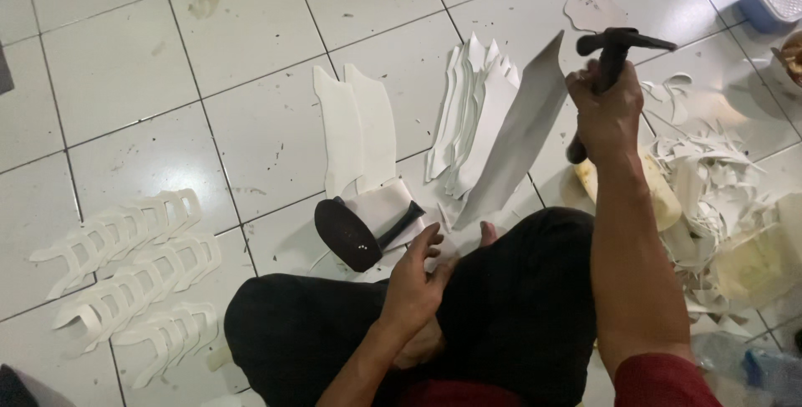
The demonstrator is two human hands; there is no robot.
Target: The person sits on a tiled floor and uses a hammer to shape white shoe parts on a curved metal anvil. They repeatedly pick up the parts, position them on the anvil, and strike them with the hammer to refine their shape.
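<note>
The right hand (603, 110) is raised above the tiled floor (251, 123), its grip closed tight round the dark handle of a hammer (614, 48), with the hammer head at the top pointing right. The same hand appears to steady a long grey sheet piece (518, 135), whose long axis runs diagonally from upper right, beside the hammer, down to lower left near the knee; whether the fingers actually pinch the sheet cannot be told. The left hand (415, 286) rests low, below and to the left of the right grip, fingers loosely spread and holding nothing, fingertips touching a white cut piece (388, 206) on the floor. Just left of that hand lies a dark oval block (344, 234). The left hand is the nearer one to the white piece and the block. Beyond lie a stack of white cut shapes (472, 102), rows of strap-like cutouts (134, 265) well to the left, and a heap of offcuts (710, 181) right of the right forearm.
</note>
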